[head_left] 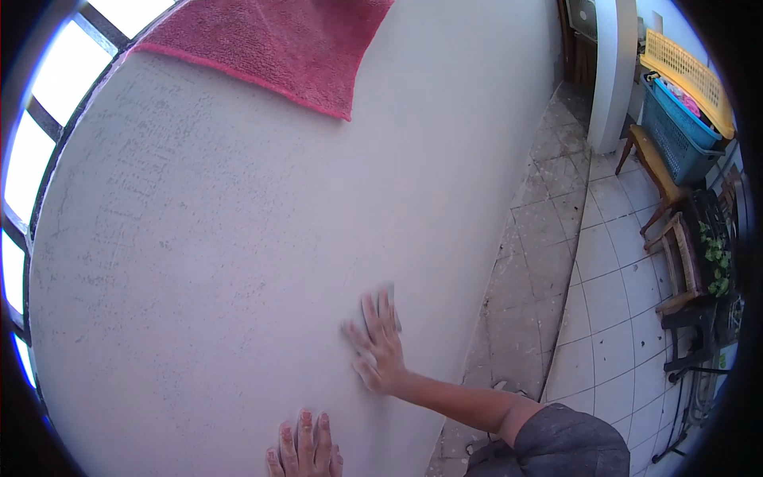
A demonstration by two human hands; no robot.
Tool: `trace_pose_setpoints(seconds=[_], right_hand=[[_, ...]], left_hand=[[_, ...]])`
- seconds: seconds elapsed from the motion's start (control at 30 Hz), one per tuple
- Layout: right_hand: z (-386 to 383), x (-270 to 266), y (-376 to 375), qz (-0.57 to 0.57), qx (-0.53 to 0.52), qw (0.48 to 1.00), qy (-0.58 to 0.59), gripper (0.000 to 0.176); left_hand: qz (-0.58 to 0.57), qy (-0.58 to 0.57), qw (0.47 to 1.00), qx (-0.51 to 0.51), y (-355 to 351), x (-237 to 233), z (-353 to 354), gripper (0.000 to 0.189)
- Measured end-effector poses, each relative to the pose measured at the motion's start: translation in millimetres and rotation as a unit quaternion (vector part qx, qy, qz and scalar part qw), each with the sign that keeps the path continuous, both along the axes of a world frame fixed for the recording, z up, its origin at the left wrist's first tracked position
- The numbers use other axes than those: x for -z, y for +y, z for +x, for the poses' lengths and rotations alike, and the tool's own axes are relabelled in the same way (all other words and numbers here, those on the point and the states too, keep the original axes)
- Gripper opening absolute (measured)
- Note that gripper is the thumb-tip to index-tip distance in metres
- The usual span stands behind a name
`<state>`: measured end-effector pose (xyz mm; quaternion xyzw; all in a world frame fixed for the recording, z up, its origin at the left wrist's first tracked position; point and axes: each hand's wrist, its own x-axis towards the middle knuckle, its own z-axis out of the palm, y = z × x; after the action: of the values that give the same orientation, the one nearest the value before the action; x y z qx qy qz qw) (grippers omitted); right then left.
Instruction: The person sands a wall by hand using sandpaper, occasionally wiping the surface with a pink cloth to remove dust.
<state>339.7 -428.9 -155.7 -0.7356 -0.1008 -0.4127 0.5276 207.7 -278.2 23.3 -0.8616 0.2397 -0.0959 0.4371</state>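
Note:
My right hand (380,354) is on the pale wall (238,278), its fingers spread and slightly blurred. A small, thin grey sheet (396,308) lies under its fingertips, pressed flat to the wall; much of it is hidden. Lower down, at the bottom edge, my left hand (306,453) rests against the same wall with its fingers stretched out and nothing visible in it. Dark speckles and scratches mark the wall's left part. A red cloth (278,48) hangs over its top.
Window bars (44,119) run along the left. At right, a tiled floor (608,278) holds a wooden bench (656,163) with a blue basket (679,131) and a yellow basket (690,75). Below are a wooden stool (683,258), a dark stool (682,322) and a leafy plant (718,258).

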Motion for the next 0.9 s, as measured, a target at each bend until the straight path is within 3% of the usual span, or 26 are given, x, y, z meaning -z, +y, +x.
trace_pose_setpoints(seconds=[0.07, 0.1, 0.13, 0.23, 0.3, 0.37, 0.43, 0.5, 0.57, 0.63, 0.67, 0.73, 0.83, 0.9], right_hand=[[3, 71, 8, 0.152, -0.023, 0.988, 0.025, 0.058], [6, 90, 5, 0.225, -0.036, 0.973, 0.035, 0.057], [19, 85, -13, 0.222, 0.014, 0.969, 0.104, 0.059], [77, 41, -56, 0.248, 0.139, 0.931, 0.23, 0.056], [81, -7, -58, 0.215, 0.178, 0.949, 0.15, 0.056], [59, -46, -38, 0.185, 0.136, 0.973, 0.027, 0.056], [9, -63, -13, 0.068, 0.045, 0.996, 0.038, 0.057], [-19, -6, 20, -0.014, -0.04, 0.998, -0.035, 0.055], [-25, 67, 23, -0.04, -0.032, 0.998, -0.024, 0.056], [-1, 100, 6, 0.205, -0.024, 0.972, 0.116, 0.06], [24, 101, -16, 0.235, 0.038, 0.96, 0.144, 0.062], [74, 66, -64, 0.203, 0.111, 0.946, 0.228, 0.057], [105, -52, -89, 0.125, 0.171, 0.975, 0.062, 0.056], [78, -105, -69, 0.087, 0.129, 0.988, 0.014, 0.058]], left_hand=[[-0.012, 0.015, 1.0, 0.007, 1, -4, 1, 0.058], [-0.019, 0.021, 1.0, 0.008, 1, -5, 1, 0.058], [-0.009, 0.011, 1.0, 0.02, 1, -6, 2, 0.058], [0.016, -0.009, 0.999, 0.047, 0, -10, 3, 0.058], [0.022, -0.029, 0.998, 0.058, -3, -8, 4, 0.058], [0.014, -0.033, 0.998, 0.057, -4, -7, 3, 0.058], [0.013, -0.022, 0.999, 0.047, -5, -7, 2, 0.058], [0.013, -0.008, 0.999, 0.032, -3, -6, 0, 0.058], [-0.002, 0.005, 1.0, 0.023, 4, -2, -2, 0.06], [-0.014, 0.006, 1.0, 0.02, 6, 2, 3, 0.061], [-0.017, 0.006, 1.0, 0.019, 7, 3, 5, 0.061], [0.001, 0.013, 1.0, 0.016, 9, 3, -3, 0.062], [0.037, -0.01, 0.999, 0.032, 6, 1, 1, 0.06], [0.047, -0.017, 0.998, 0.042, 4, -2, -1, 0.059]])
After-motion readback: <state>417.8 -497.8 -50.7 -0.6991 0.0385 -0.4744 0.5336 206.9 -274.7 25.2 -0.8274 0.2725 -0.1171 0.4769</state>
